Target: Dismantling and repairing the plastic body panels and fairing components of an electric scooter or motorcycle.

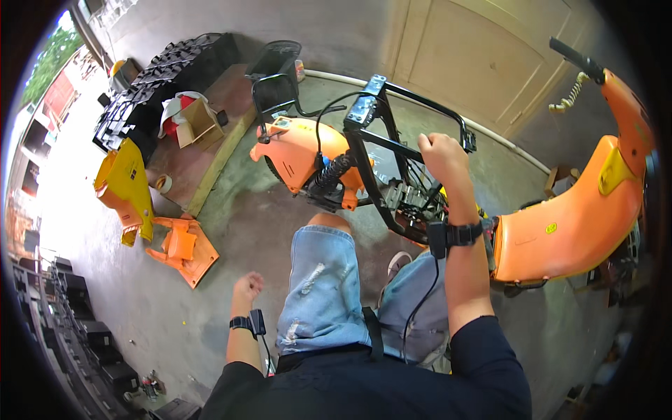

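An orange electric scooter (560, 234) with its black tube frame (360, 157) bare in the middle stands in front of me. Over the frame, my right hand (443, 159) is closed in a fist beside the upper tube; whatever it grips, if anything, is hidden under the fingers. Below the hand lie metal parts and wiring (409, 199). The scooter's orange rear body (297, 154) and a black coil-spring shock absorber (329, 173) are left of the frame. My left hand (248, 285) hangs beside my left knee, fingers loosely curled and slightly apart, touching nothing visible.
On the floor to the left lie a yellow body panel (129, 185) and an orange panel (185, 248). Behind them are a tape roll (163, 184), an opened cardboard box (199, 124) and stacked black cases (168, 84). More black cases (91, 329) line the lower left.
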Demonstrator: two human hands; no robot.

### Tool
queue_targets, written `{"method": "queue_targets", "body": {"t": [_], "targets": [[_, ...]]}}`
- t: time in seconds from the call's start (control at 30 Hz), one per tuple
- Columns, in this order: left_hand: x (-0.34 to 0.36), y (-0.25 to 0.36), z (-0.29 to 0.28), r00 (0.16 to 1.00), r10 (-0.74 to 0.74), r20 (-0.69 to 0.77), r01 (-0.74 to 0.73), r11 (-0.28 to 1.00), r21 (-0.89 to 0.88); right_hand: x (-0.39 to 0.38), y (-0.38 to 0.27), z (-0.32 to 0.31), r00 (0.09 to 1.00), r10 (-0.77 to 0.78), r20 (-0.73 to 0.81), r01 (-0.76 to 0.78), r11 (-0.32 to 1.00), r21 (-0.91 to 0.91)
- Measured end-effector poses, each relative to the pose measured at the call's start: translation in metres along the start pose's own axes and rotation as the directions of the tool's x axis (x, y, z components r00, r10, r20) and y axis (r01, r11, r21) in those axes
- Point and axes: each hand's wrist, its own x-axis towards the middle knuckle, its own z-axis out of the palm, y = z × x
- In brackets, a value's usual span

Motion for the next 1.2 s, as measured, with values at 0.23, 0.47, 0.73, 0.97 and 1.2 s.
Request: {"method": "queue_targets", "body": {"t": [0.23, 0.47, 0.73, 0.97, 1.2], "targets": [[-0.128, 0.170, 0.326, 0.661, 0.677, 0.323, -0.713, 0.701, -0.010, -0.003, 0.023, -0.008, 1.000, -0.022, 0.011, 0.022, 1.000, 0.022], [-0.085, 0.048, 0.424, 0.819, 0.034, 0.573, -0.245, 0.923, 0.296, -0.013, 0.012, -0.004, 0.995, -0.095, 0.010, 0.094, 0.994, 0.058], [-0.120, 0.047, 0.442, 0.875, -0.207, 0.437, 0.131, 0.971, 0.198, -0.072, 0.085, -0.028, 0.994, -0.106, -0.002, -0.038, -0.381, 0.924], [-0.162, 0.012, 0.425, 0.640, -0.281, 0.715, 0.156, 0.959, 0.237, -0.123, 0.059, 0.084, 0.863, -0.101, 0.496, -0.397, 0.472, 0.787], [-0.170, -0.030, 0.423, 0.654, -0.318, 0.686, 0.329, 0.937, 0.121, -0.165, 0.056, 0.128, 0.938, -0.082, 0.336, -0.142, 0.795, 0.590]]}}
